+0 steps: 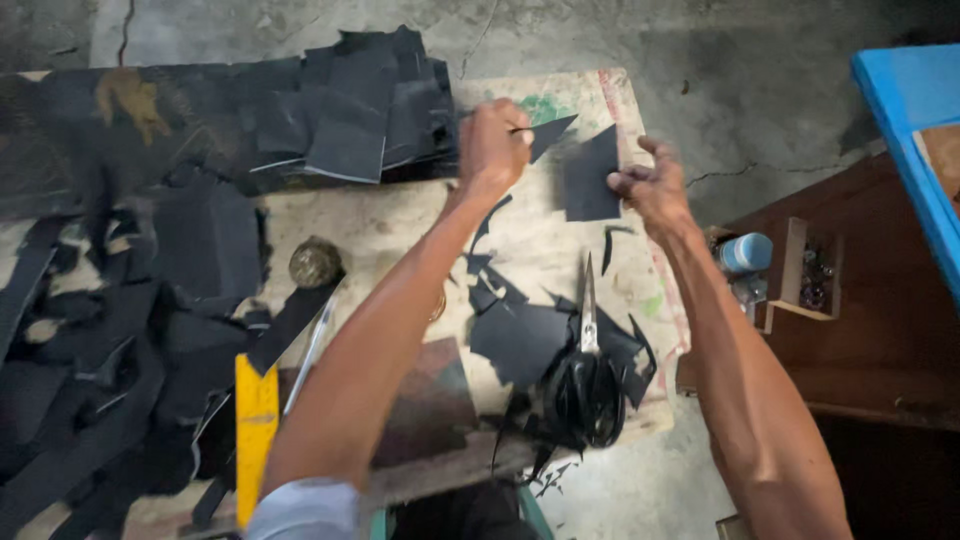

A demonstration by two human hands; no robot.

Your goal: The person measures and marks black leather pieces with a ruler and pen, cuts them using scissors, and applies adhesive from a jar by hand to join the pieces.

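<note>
My left hand (493,145) is closed around a thin pen-like tool whose tip rests near a small triangular black scrap (551,135) at the far end of the worn wooden board (400,215). My right hand (655,185) pinches the right edge of a dark, roughly square cut piece (590,178) lying flat on the board. Black-handled scissors (588,375) lie shut on the board near me, blades pointing away, among several black offcuts (520,338).
A stack of black sheets (350,105) covers the far left of the board. Black strips pile at left (90,370). A yellow ruler (255,425) and a round brass weight (315,262) lie near my left arm. A wooden box (800,275) and blue bench (915,120) stand right.
</note>
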